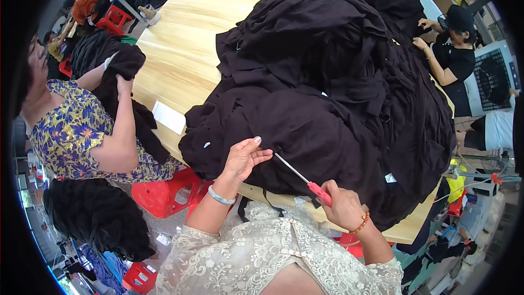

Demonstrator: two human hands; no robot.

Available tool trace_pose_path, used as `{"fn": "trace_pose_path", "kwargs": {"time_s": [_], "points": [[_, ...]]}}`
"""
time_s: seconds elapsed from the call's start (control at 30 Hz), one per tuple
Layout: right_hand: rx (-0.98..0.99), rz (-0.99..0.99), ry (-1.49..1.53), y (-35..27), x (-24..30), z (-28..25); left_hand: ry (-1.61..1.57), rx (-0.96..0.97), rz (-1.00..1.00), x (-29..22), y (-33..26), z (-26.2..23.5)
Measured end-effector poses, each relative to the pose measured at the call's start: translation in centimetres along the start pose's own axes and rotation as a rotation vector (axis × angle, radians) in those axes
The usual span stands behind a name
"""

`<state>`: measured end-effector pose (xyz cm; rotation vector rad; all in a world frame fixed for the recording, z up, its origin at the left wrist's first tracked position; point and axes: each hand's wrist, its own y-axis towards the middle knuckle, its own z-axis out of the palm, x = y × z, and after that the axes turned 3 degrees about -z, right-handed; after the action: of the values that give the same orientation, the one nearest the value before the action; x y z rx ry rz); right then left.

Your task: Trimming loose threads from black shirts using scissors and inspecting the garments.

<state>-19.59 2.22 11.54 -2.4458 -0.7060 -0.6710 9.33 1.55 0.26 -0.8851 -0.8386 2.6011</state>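
Observation:
My right hand (345, 207) is closed around the red handle of a screwdriver-like tool (317, 190). Its thin metal shaft slants up and left over the dark cloth, the tip close to my left fingers. My left hand (245, 158) is held palm up beside that tip, thumb apart from the fingers, with nothing visible in it. Beneath and beyond both hands lies a large heap of black garments (295, 125), folded and bunched over the table. A small white tag (389, 177) shows on the heap to the right.
The light wooden table (180, 33) carries the heap and a white paper slip (168, 117). At left, a person in a flowered top (73, 125) handles black cloth. Another person in black (456, 54) works at far right. Red stools (164, 191) and a black cloth pile (98, 218) stand lower left.

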Motion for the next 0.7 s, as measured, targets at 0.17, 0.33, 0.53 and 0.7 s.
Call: {"fn": "trace_pose_path", "kwargs": {"time_s": [0.17, 0.33, 0.53, 0.7], "points": [[0.064, -0.001, -0.094, 2.4, 1.8, -0.9, 0.022, 0.024, 0.030, 0.9, -0.3, -0.7], [0.199, -0.019, -0.118, 2.6, 1.7, -2.3, 0.029, 0.008, 0.028, 0.7, 0.1, -0.7], [0.079, -0.048, -0.114, 5.4, 3.3, -3.2, 0.098, -0.049, 0.038, 1.5, 0.9, -1.7], [0.091, -0.044, -0.132, 7.3, 3.5, -3.1, 0.172, -0.109, 0.106, 1.5, 0.4, -1.2]]}}
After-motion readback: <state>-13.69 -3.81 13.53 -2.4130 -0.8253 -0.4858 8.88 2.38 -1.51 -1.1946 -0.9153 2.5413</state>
